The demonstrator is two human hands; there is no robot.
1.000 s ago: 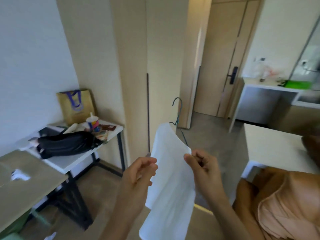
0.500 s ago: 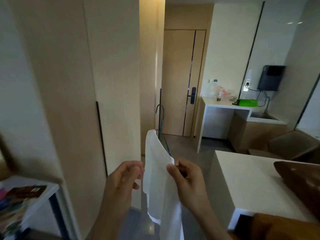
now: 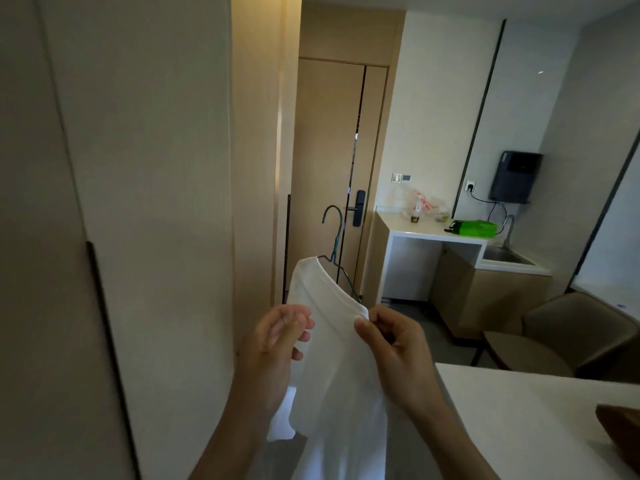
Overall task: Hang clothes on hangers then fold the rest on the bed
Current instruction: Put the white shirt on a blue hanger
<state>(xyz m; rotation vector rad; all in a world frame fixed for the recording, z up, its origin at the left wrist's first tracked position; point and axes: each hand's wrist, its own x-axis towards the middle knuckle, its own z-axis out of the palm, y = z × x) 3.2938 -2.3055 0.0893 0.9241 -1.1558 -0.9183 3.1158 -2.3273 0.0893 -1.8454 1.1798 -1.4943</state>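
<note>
White T-shirt (image 3: 332, 358): draped over a teal wire hanger (image 3: 334, 256), held up in mid-air in front of the chest, its body hanging down between the forearms.
Hanger: hook upright and free above the collar. One wire shoulder shows bare on the far side, the near one is under cloth.
Right hand (image 3: 394, 351): thumb and curled fingers pinch the near shoulder of the shirt, probably with the hanger's end inside the pinch, so one grip carries both.
Left hand (image 3: 273, 344): fingers loosely bent, tips at the shirt's left edge. I cannot tell whether they pinch the cloth or only touch it. It seems placed to smooth or steady that side.
Step in hand: likely seating the shirt squarely on the hanger before it goes to a rail.
Wardrobe (image 3: 145, 202): tall pale doors just to the left, shut, with a dark strip handle (image 3: 104, 341). A door would have to be opened first.
Risk: the shirt looks bunched toward one shoulder and could slide off if tipped.
White surface (image 3: 519, 410): low on the right, near the right forearm.
</note>
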